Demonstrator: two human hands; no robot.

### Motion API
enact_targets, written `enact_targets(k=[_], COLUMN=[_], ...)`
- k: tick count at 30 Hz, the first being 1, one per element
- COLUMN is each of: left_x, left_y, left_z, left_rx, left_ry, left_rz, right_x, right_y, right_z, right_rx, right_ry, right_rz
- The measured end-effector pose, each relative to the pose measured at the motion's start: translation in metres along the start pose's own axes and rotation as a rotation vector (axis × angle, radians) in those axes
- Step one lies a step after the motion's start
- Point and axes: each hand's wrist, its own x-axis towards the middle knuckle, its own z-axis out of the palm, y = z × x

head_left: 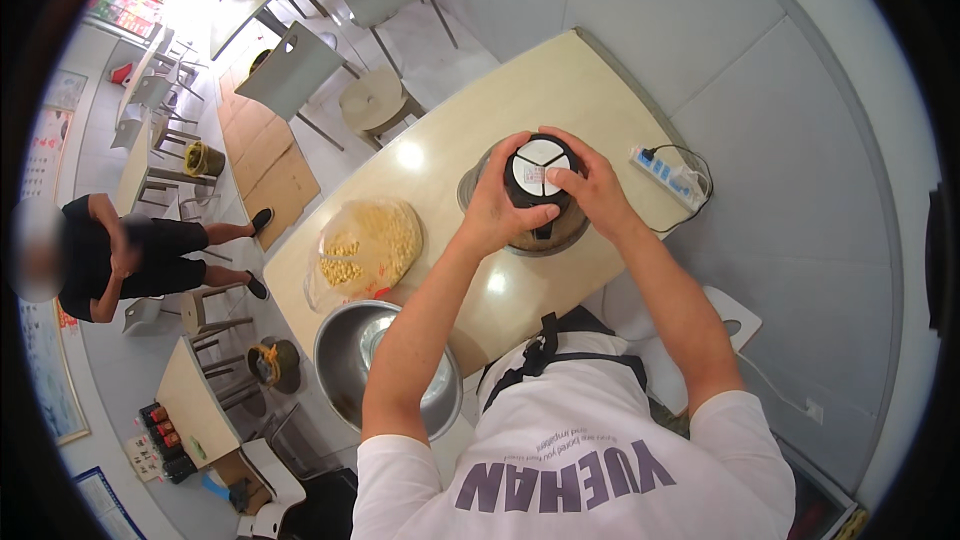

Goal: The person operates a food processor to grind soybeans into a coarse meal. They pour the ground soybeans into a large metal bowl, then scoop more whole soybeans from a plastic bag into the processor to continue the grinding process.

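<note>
On the table (545, 75), a black round appliance head with a white top (538, 162) sits over a wide round container (572, 230). The contents of that container look brownish, and my arms and hands hide part of it. My left hand (492, 208) curls around the head's left side, its thumb across the lower edge. From the other side my right hand (598, 190) grips it, thumb resting on the white top. Nearest to my left arm lies a clear plastic bag (400, 235) of yellow kernels. A steel basin (337, 365) stands beside it, partly behind my left forearm.
A white and blue power strip (667, 178) with a black plug and cord lies at the table's right edge, near the wall (840, 140). A stool (375, 100) and chairs (295, 70) stand beyond the table. At far left another person (150, 255) stands.
</note>
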Motion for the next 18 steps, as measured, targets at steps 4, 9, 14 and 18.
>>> enact_targets(k=[4,9,14,18], left_x=[0.0,0.0,0.0,0.0], left_y=[0.003,-0.002,-0.001,-0.007], left_z=[0.001,0.001,0.0,-0.001], left_rx=[-0.032,-0.004,0.03,0.028], left_ry=[0.008,0.009,-0.009,-0.013], left_rz=[-0.018,-0.004,-0.002,0.028], right_x=[0.0,0.0,-0.001,-0.001], right_y=[0.001,0.001,-0.001,0.0], right_z=[0.0,0.0,0.0,0.0], right_rx=[-0.013,0.003,-0.033,-0.007], right_ry=[-0.001,-0.002,0.001,-0.001], right_rz=[0.004,-0.003,0.026,0.005])
